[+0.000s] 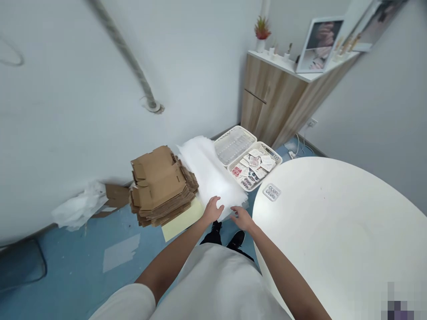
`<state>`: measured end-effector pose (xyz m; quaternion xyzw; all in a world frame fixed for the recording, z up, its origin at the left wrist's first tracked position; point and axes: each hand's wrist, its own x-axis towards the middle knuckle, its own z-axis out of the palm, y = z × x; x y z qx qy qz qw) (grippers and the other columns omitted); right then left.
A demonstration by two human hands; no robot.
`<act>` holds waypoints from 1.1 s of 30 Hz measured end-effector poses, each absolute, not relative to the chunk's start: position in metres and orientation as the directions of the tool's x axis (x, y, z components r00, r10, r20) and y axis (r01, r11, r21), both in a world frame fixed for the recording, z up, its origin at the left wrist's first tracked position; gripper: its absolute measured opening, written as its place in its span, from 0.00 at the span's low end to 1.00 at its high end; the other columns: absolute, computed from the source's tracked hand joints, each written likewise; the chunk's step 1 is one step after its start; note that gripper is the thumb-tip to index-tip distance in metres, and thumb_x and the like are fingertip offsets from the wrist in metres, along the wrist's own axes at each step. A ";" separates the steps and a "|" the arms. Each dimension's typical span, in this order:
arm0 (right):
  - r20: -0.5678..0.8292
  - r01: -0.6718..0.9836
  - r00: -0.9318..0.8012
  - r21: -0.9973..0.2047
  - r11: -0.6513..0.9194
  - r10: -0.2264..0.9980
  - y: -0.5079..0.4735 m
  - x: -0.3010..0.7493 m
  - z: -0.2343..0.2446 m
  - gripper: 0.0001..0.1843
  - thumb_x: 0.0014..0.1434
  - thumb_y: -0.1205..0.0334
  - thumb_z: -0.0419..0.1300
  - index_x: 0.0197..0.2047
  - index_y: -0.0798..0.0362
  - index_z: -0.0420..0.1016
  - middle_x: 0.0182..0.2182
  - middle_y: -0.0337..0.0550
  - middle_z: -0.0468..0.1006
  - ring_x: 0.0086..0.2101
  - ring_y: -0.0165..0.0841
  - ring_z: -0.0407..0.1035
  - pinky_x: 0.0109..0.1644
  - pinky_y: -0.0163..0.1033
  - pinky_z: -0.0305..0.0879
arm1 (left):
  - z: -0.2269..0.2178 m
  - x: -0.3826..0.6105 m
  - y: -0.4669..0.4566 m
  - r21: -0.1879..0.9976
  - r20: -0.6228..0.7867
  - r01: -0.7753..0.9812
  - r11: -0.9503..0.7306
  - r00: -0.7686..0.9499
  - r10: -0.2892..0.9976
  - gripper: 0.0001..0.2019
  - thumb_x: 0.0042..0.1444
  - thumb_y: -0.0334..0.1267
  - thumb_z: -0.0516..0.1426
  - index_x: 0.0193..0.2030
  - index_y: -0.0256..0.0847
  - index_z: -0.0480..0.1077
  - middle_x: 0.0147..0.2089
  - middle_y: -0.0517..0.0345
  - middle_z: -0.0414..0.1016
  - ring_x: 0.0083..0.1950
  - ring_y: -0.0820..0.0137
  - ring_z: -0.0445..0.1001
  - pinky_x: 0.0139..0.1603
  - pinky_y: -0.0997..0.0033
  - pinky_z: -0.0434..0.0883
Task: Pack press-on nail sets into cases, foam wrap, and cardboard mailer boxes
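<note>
White sheets (208, 166) fwd of L+R hands (211, 211) (243, 219)

Round white table (336, 240): cut off by the right and bottom edges
Clear case (271, 192) on the table: contents too small to identify
Card packets (255, 162) in the basket (264, 176) beyond the table: lower ones buried, print unreadable
Left hand (212, 210): contact with the white sheets (210, 164) left of the table, unclear
Dark frame (43, 258) far left of the table: cut off, unidentifiable
</note>
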<state>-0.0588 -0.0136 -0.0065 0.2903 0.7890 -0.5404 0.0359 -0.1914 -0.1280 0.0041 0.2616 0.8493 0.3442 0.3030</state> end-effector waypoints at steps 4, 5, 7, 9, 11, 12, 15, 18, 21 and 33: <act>-0.310 0.481 -0.865 -0.739 0.472 0.395 -0.003 -0.104 -0.005 0.24 0.49 0.61 0.54 0.51 0.53 0.63 0.50 0.50 0.66 0.49 0.39 0.62 0.51 0.46 0.58 | 0.005 -0.224 -0.127 0.737 -0.357 0.221 0.639 -0.676 0.645 0.26 0.48 0.38 0.53 0.55 0.37 0.57 0.64 0.46 0.46 0.64 0.61 0.45 0.61 0.62 0.48; -0.288 0.464 -0.877 -0.713 0.526 0.383 -0.001 -0.118 -0.004 0.25 0.49 0.62 0.54 0.52 0.53 0.62 0.52 0.50 0.65 0.52 0.40 0.59 0.54 0.46 0.55 | 0.003 -0.232 -0.125 0.739 -0.366 0.216 0.638 -0.666 0.650 0.27 0.48 0.37 0.53 0.56 0.37 0.55 0.65 0.46 0.43 0.65 0.61 0.43 0.61 0.62 0.47; -0.263 0.424 -0.903 -0.667 0.612 0.339 0.002 -0.148 -0.005 0.27 0.50 0.65 0.52 0.55 0.55 0.60 0.55 0.50 0.60 0.56 0.40 0.52 0.57 0.46 0.51 | -0.003 -0.244 -0.122 0.742 -0.393 0.197 0.641 -0.648 0.653 0.30 0.46 0.37 0.54 0.58 0.36 0.53 0.65 0.45 0.39 0.65 0.60 0.38 0.62 0.62 0.45; -0.271 0.400 -0.916 -0.623 0.672 0.295 0.001 -0.179 -0.009 0.29 0.50 0.69 0.50 0.57 0.57 0.56 0.58 0.50 0.56 0.57 0.38 0.49 0.58 0.45 0.50 | -0.013 -0.253 -0.121 0.730 -0.458 0.144 0.668 -0.622 0.634 0.32 0.44 0.37 0.56 0.58 0.35 0.53 0.65 0.44 0.39 0.65 0.57 0.34 0.62 0.58 0.43; -0.299 0.392 -0.918 -0.575 0.719 0.261 -0.002 -0.207 -0.015 0.31 0.49 0.73 0.48 0.59 0.60 0.53 0.59 0.52 0.51 0.58 0.38 0.46 0.57 0.43 0.50 | -0.022 -0.257 -0.124 0.722 -0.508 0.091 0.686 -0.603 0.615 0.32 0.43 0.37 0.56 0.57 0.35 0.54 0.65 0.44 0.39 0.65 0.54 0.32 0.61 0.54 0.42; -0.310 0.395 -0.914 -0.543 0.741 0.261 -0.004 -0.219 -0.019 0.33 0.48 0.74 0.48 0.59 0.61 0.51 0.60 0.53 0.49 0.59 0.39 0.44 0.58 0.43 0.49 | -0.026 -0.257 -0.126 0.729 -0.512 0.077 0.680 -0.598 0.617 0.32 0.43 0.37 0.56 0.57 0.35 0.54 0.65 0.45 0.39 0.65 0.54 0.31 0.61 0.53 0.42; -0.342 0.397 -0.904 -0.448 0.801 0.257 -0.009 -0.243 -0.032 0.36 0.48 0.75 0.49 0.61 0.60 0.47 0.61 0.51 0.45 0.60 0.42 0.38 0.58 0.46 0.45 | -0.030 -0.258 -0.135 0.774 -0.464 0.092 0.626 -0.591 0.660 0.31 0.45 0.35 0.54 0.58 0.35 0.52 0.66 0.46 0.37 0.66 0.58 0.32 0.62 0.57 0.43; -0.360 0.385 -0.899 -0.376 0.843 0.249 -0.015 -0.239 -0.040 0.34 0.49 0.73 0.49 0.61 0.56 0.48 0.61 0.50 0.46 0.60 0.43 0.39 0.58 0.50 0.41 | -0.028 -0.261 -0.140 0.809 -0.399 0.133 0.573 -0.593 0.700 0.31 0.47 0.32 0.52 0.60 0.36 0.48 0.66 0.48 0.34 0.66 0.61 0.33 0.62 0.60 0.46; -0.352 0.362 -0.904 -0.332 0.871 0.242 -0.022 -0.212 -0.041 0.33 0.49 0.72 0.50 0.60 0.53 0.50 0.61 0.48 0.48 0.59 0.43 0.41 0.59 0.53 0.36 | -0.025 -0.265 -0.137 0.828 -0.353 0.181 0.531 -0.569 0.743 0.32 0.47 0.30 0.50 0.61 0.36 0.46 0.66 0.50 0.33 0.66 0.63 0.33 0.63 0.61 0.46; -0.181 0.712 -0.573 -0.593 0.376 0.799 -0.028 -0.139 -0.034 0.22 0.52 0.61 0.49 0.51 0.55 0.59 0.47 0.53 0.65 0.45 0.40 0.63 0.48 0.46 0.60 | -0.040 -0.253 -0.135 0.641 -0.449 0.579 0.504 -0.249 0.858 0.32 0.45 0.31 0.50 0.59 0.27 0.49 0.66 0.41 0.32 0.65 0.56 0.29 0.62 0.60 0.41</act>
